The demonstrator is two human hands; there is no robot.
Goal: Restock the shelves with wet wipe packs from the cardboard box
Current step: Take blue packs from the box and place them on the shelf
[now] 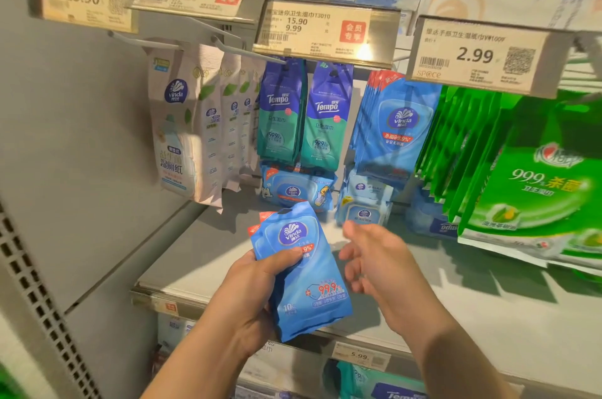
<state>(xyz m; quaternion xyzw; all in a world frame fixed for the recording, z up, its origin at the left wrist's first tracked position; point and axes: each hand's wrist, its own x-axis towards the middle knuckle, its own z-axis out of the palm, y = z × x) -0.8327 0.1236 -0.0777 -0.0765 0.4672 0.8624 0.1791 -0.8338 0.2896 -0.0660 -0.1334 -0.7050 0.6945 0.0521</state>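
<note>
From my feed I see two bare hands and forearms: the left hand (257,284) just left of the blue Vinda pack (303,274), the right hand (374,265) just right of it. Both arms are bare below the pack, down to the picture's lower edge.

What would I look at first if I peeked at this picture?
Probably the blue Vinda packs in the middle, gripped by the left hand, with the open right hand beside them. Next, the bright green packs hanging at the right under the 2.99 price tag.
</note>
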